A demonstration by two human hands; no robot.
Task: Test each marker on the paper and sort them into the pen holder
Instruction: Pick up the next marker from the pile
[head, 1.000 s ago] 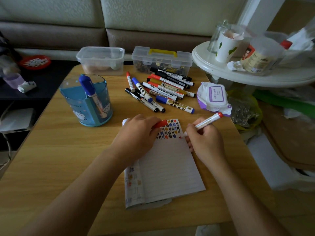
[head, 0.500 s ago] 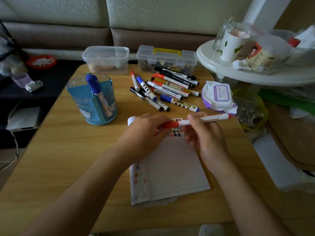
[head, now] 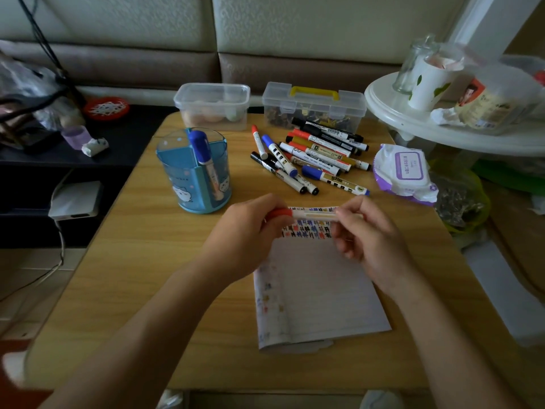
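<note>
A red-capped white marker [head: 309, 214] lies level between both hands, above the top of the lined paper [head: 318, 287]. My left hand [head: 247, 234] grips its red cap end. My right hand [head: 365, 231] holds the barrel's other end. The paper's top strip carries rows of coloured test marks [head: 306, 231]. A blue pen holder [head: 196, 172] stands to the left with one blue-capped marker [head: 205, 160] leaning inside. A pile of loose markers [head: 309, 157] in red, blue, black and yellow lies behind the hands.
Two clear plastic boxes [head: 212, 106] [head: 314, 109] stand at the table's far edge. A wet-wipe pack [head: 404, 172] lies right of the markers. A white round side table [head: 442, 125] with cups and jars rises at the right. The table's left edge drops to a dark shelf [head: 59, 154].
The right hand lifted the marker off the paper and turned it level. The left hand's red cap is now on the marker's tip. The view shifted slightly.
</note>
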